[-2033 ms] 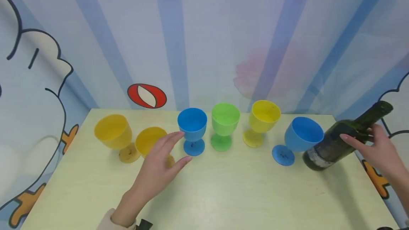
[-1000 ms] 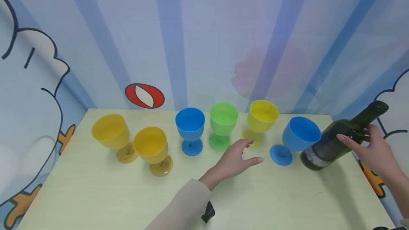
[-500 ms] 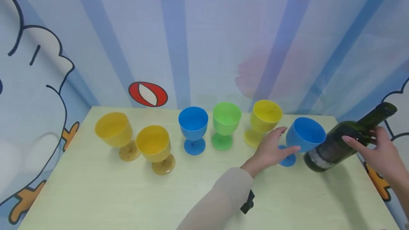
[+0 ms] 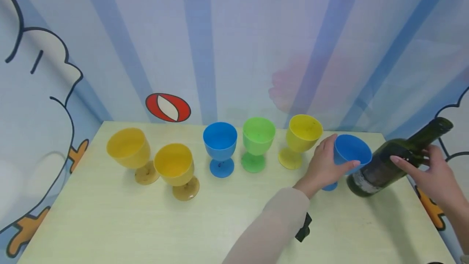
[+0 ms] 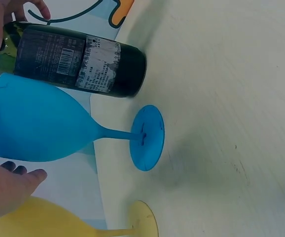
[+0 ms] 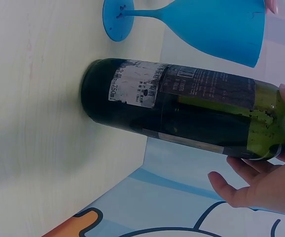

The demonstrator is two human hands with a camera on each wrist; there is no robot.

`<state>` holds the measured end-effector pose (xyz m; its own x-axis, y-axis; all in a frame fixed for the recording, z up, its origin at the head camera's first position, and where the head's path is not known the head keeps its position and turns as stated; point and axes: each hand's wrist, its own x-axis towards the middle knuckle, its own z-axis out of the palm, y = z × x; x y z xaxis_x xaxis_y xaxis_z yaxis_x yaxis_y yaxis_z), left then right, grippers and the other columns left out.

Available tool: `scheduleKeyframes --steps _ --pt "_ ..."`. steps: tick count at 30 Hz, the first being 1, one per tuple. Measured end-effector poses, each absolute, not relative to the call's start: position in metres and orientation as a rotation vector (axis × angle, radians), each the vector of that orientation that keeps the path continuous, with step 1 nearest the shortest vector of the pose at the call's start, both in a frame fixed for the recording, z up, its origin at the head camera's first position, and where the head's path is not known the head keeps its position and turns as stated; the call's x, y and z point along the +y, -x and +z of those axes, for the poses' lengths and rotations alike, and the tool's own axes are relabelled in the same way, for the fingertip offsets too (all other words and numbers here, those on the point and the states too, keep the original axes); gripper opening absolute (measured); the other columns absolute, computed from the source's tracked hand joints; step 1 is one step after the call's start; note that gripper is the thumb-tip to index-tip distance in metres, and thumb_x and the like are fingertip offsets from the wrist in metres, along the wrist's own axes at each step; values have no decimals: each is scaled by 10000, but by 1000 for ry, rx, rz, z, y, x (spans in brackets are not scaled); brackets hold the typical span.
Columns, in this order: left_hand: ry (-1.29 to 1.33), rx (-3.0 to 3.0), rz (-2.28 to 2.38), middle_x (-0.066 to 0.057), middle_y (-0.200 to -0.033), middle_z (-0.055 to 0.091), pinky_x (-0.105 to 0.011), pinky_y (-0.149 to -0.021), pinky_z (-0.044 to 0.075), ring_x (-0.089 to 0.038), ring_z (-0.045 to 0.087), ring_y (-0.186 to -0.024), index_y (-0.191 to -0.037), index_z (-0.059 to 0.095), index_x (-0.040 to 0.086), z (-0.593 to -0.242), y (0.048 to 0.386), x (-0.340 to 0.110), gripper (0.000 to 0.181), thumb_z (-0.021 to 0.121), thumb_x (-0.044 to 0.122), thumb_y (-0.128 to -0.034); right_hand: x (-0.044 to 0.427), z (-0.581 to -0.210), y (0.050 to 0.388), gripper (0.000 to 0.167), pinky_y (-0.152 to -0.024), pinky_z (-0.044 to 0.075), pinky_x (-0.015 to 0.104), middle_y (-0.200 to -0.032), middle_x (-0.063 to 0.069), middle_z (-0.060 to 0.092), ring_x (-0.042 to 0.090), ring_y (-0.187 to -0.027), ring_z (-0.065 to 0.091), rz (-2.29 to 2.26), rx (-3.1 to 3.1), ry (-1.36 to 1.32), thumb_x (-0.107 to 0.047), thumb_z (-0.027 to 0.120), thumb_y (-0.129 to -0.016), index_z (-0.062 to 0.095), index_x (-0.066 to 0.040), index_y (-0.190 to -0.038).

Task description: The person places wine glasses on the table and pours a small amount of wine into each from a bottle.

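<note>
Left fingers (image 4: 329,141) nearer blue goblet (image 4: 351,148) (bottle (image 4: 381,167) unmoved).

Six stemmed goblets (image 4: 258,146) and one dark green bottle (image 4: 384,164) stand on a pale table (image 4: 205,227).

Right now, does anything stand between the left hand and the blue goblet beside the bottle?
Nothing visible does: the left hand is at the blue goblet, and the bottle is on the goblet's other side.
</note>
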<state>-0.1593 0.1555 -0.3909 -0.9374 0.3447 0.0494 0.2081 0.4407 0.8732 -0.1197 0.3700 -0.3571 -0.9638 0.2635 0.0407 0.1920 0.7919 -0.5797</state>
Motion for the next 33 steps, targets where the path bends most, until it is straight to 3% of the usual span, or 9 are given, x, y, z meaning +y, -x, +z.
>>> scheduleKeyframes --steps 33 --pt "-423 2626 1397 63 -1418 327 -294 -940 407 -102 341 -1260 -1425 273 236 -385 162 167 815 659 519 -766 370 -357 118 830 -871 229 706 -1300 415 188 576 -1195 197 924 -2846 374 -417 505 -905 85 127 -1370"
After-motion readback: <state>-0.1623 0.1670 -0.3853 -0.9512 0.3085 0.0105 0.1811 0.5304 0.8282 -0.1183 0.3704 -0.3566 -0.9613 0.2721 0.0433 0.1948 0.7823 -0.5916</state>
